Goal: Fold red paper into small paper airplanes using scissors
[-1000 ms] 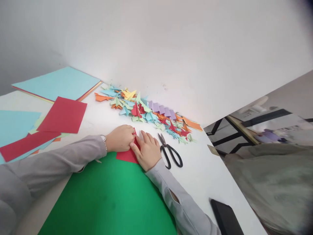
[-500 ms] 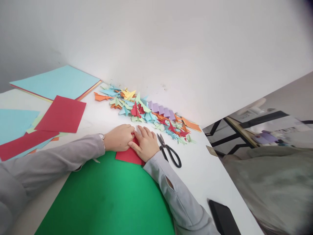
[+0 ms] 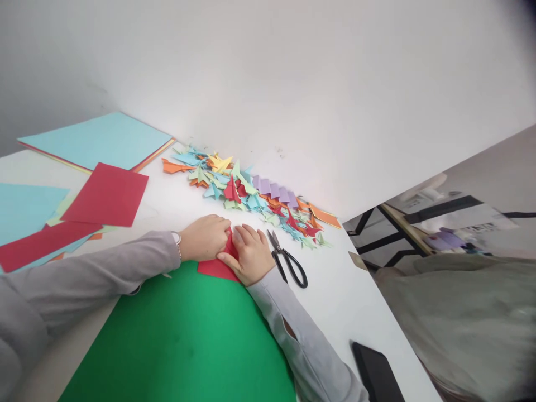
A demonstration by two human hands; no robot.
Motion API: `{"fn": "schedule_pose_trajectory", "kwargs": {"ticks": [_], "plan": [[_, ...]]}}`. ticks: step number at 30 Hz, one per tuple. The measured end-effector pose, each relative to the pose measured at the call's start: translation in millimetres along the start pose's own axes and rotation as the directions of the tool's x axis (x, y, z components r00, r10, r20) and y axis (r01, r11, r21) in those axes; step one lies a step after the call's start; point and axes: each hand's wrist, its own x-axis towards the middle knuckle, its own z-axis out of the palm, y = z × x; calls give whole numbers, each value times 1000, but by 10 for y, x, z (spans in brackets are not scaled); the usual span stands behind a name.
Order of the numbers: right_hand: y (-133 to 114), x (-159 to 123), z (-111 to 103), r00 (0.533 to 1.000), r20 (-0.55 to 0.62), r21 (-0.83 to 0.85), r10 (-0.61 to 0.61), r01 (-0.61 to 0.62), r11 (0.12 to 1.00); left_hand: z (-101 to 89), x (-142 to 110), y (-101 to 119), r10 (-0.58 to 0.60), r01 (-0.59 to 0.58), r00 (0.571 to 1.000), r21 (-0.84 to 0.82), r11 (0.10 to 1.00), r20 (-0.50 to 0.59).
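Observation:
A red sheet of paper [image 3: 218, 270], partly folded, lies at the far edge of the green sheet [image 3: 188, 335]. My left hand [image 3: 206, 237] is closed on its upper left part, with the fingertips tucked under. From the right, my right hand [image 3: 252, 255] holds the same paper, its thumb reaching across toward the left hand and its fingers bent. Between the hands a narrow strip of red shows; the rest of the fold is hidden. Black-handled scissors [image 3: 288, 259] lie just right of my right hand, blades partly apart.
Behind the hands runs a heap of small folded paper planes [image 3: 232, 187], with a purple pleated piece [image 3: 274, 190] among them. Loose red paper [image 3: 106, 195] and a blue-topped stack [image 3: 96, 139] lie left. A black phone [image 3: 377, 371] rests near the right table edge.
My right hand has slid slightly down the red paper, its thumb moving left and its fingers curling more. The left hand stays nearly in place. The view has shifted slightly.

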Motion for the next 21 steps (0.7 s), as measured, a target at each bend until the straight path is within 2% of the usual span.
{"fn": "schedule_pose_trajectory", "kwargs": {"ticks": [5, 12, 17, 21], "plan": [[-2, -188, 22, 998, -51, -17, -30, 29, 999, -34, 7, 25, -18, 18, 1000, 18, 1000, -10], [19, -467, 51, 995, -103, 60, -16, 22, 998, -4, 9, 52, 0, 1, 1000, 27, 1000, -15], [33, -466, 112, 984, -174, 167, -28, 57, 984, 17, 32, 108, -5, 6, 1000, 46, 999, -2], [-2, -426, 121, 982, -184, 215, -50, 90, 973, 12, 50, 156, -25, 26, 1000, 66, 997, -13]]}}
